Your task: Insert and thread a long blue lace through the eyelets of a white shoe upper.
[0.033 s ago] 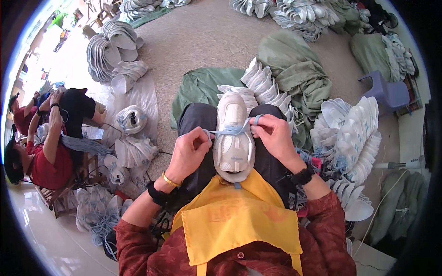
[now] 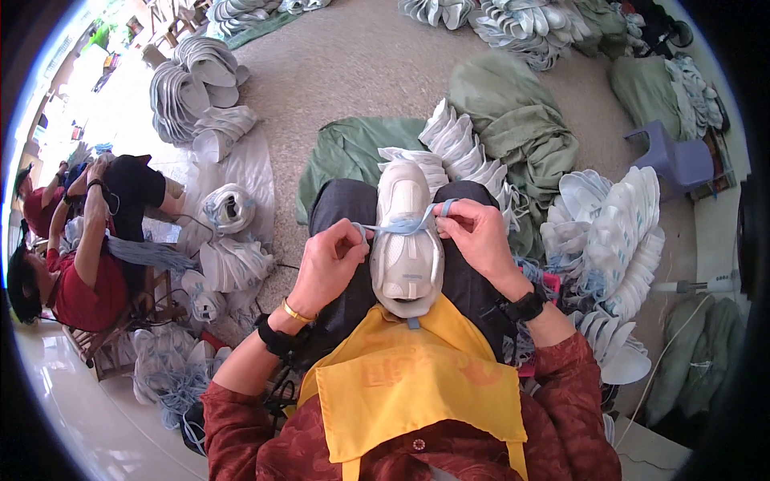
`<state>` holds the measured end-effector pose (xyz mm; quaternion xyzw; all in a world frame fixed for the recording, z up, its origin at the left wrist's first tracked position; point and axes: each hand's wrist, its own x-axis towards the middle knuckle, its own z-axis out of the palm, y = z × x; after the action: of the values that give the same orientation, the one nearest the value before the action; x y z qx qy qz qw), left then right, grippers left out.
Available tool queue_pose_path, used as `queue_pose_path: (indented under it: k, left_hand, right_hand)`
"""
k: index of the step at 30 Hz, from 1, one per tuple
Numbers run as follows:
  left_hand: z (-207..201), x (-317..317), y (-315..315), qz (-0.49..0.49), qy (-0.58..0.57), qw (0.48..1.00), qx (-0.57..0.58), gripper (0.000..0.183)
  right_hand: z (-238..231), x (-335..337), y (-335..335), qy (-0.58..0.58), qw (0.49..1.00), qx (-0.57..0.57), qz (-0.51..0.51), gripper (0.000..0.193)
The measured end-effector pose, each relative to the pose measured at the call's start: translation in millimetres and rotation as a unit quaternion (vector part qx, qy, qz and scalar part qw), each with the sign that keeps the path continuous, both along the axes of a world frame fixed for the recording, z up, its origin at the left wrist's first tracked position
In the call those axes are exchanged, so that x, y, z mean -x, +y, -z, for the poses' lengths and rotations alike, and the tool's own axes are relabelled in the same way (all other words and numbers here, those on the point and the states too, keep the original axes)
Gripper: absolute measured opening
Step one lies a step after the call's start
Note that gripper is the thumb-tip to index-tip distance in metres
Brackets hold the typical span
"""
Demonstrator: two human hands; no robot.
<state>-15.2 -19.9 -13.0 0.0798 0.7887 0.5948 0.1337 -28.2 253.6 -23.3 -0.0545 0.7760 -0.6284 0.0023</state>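
Note:
A white sneaker upper (image 2: 407, 268) rests lengthwise between my dark-trousered knees. Across its middle runs a light blue shoelace (image 2: 401, 225), gathered there in what looks like a bow or loose knot. On the left side, my left hand (image 2: 331, 258) pinches one part of the lace between thumb and fingers. My right hand (image 2: 479, 240) grips a loop of it on the other side, at about the same height. Between both hands the lace looks drawn out sideways over the upper. Beneath the near end of the upper lies my yellow apron (image 2: 417, 393).
White uppers (image 2: 605, 240) are stacked at my right, near a purple stool (image 2: 674, 160). More uppers (image 2: 465, 152) lie ahead beside green cloth (image 2: 513, 112). At left, people in red (image 2: 88, 272) sit near bundles of blue laces (image 2: 144, 252) and further stacks (image 2: 192, 88).

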Motion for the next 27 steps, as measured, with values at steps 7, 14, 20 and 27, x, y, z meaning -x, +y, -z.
queue_pose_path:
  k: [7, 14, 20, 27]
  left_hand:
    - [10, 7, 6, 0.004, -0.026, 0.995, -0.097, 0.009]
    - [9, 7, 9, -0.005, -0.024, 0.997, -0.076, 0.012]
    - [14, 10, 14, -0.022, -0.023, 0.996, -0.079, 0.011]
    - [15, 13, 21, -0.06, -0.078, 0.972, -0.215, 0.009]
  right_hand:
    - [-1, -7, 0, -0.066, 0.997, 0.037, 0.008, 0.016]
    - [-1, -14, -2, -0.077, 0.995, 0.066, 0.021, 0.011]
    - [6, -13, -7, -0.006, 1.0, 0.003, 0.02, 0.01]
    - [0, -15, -10, -0.043, 0.998, 0.018, 0.04, 0.006]
